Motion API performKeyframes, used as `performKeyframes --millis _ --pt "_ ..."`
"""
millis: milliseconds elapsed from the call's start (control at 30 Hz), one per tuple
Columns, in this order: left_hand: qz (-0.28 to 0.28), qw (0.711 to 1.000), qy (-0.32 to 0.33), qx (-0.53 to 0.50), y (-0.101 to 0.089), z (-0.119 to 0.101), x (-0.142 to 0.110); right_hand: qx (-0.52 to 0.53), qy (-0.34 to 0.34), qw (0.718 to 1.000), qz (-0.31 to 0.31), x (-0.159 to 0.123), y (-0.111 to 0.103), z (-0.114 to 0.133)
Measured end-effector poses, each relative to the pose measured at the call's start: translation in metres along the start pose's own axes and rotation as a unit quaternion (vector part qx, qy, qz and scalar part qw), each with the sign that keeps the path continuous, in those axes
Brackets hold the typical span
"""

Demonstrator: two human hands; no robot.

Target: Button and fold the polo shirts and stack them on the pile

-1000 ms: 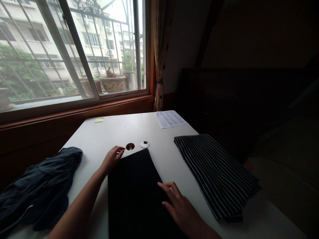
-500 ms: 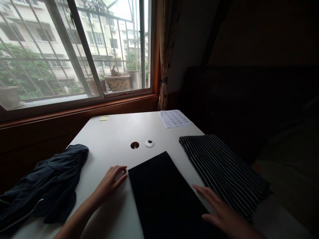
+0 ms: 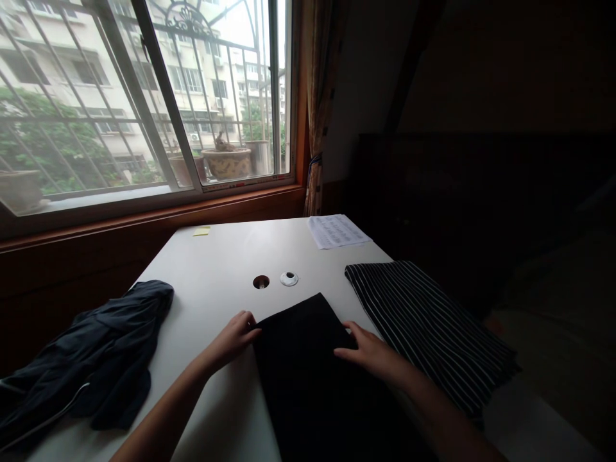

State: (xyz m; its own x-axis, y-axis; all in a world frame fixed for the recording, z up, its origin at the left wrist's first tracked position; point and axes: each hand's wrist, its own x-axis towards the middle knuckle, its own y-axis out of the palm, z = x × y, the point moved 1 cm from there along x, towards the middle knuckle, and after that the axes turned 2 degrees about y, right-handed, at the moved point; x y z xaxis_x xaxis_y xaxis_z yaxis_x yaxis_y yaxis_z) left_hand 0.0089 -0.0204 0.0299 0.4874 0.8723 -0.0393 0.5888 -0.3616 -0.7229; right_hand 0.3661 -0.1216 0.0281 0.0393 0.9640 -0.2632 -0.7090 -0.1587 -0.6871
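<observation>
Cloth (image 3: 308,378), black, lies on the table (image 3: 216,256); left hand (image 3: 240,333) pinches its far-left corner, right hand (image 3: 370,351) at its right edge, fingers parted. Likely edge-gripping; next calls for a right-side pinch.

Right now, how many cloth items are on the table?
3: black cloth in the middle, striped cloth to its right, crumpled dark garment at far left. Folds could hide more.

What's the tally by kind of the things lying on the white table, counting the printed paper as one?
Cloth items: 3 (black cloth, striped cloth, rumpled dark blue cloth)
Printed paper: 1
Yellow note: 1
Round white cap: 1
Total: 6
</observation>
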Motion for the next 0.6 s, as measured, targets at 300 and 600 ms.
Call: performKeyframes --millis 300,600 --pt "0.001 0.873 -0.101 -0.478 0.035 -0.026 -0.026 0.270 0.010 0.946 0.182 -0.015 -0.011 0.016" --pt "-0.005 0.769 -0.020 -0.638 0.082 -0.059 -0.058 0.374 -0.029 0.905 0.200 -0.053 -0.006 -0.005"
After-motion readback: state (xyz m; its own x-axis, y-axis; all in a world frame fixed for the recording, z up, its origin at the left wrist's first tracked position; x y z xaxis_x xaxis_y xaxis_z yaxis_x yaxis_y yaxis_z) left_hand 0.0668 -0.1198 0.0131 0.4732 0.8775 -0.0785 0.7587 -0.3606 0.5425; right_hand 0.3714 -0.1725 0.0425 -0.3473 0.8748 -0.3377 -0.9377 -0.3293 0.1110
